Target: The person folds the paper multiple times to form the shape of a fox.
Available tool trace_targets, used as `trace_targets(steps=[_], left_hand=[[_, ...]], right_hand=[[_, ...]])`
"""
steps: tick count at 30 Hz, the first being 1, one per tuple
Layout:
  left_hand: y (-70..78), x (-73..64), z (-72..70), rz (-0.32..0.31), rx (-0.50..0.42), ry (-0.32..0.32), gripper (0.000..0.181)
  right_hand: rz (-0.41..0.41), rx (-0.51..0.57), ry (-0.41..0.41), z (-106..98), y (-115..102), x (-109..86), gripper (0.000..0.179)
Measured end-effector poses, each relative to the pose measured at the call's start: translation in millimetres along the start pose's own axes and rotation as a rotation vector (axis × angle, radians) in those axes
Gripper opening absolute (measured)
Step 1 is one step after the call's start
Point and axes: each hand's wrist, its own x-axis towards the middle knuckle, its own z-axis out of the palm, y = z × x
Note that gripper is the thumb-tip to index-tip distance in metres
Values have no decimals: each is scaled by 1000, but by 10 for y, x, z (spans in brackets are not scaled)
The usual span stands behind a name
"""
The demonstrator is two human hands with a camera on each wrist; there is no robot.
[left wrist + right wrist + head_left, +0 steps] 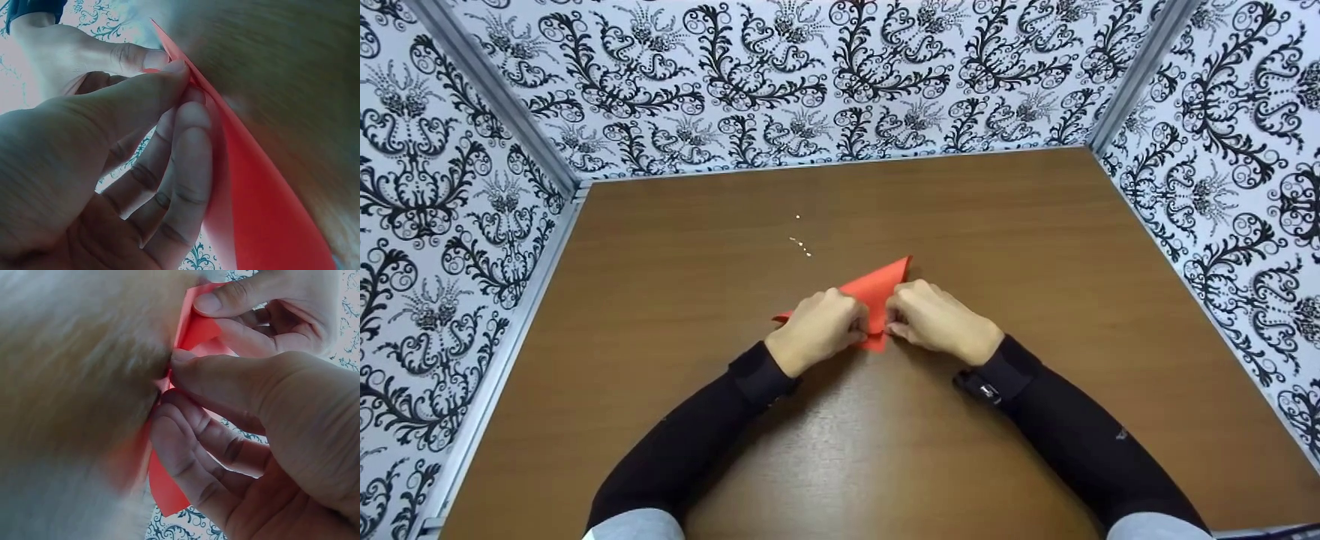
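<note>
A folded sheet of red paper (877, 291) stands a little above the brown table in the head view, one pointed corner up and to the right. My left hand (825, 324) pinches its lower edge between thumb and fingers. Close beside it, my right hand (936, 319) pinches the same paper at its right edge. In the left wrist view the red paper (264, 197) runs as a long folded flap past my fingertips (194, 152). The right wrist view shows a creased part of the red paper (169, 489) below my right fingers, which hide some of the folds.
The brown wooden table (660, 247) spreads around both hands. Small bright specks (801, 244) show on it behind the paper. Walls with black-and-white scroll patterns (855, 82) enclose the back and both sides.
</note>
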Motion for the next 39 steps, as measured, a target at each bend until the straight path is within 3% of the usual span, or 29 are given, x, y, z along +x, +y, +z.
trace_targets(steps=[22,31,39], left_hand=[[-15,10,47,36,-24,9,10],[10,7,48,44,-38,3,18],[31,-11,29,104,-7,26,19]], right_hand=[[-7,-26,-3,-10,12,1,19],[5,-3,-2,-38,32,11,24],[-25,13,57,-42,30,30,9]])
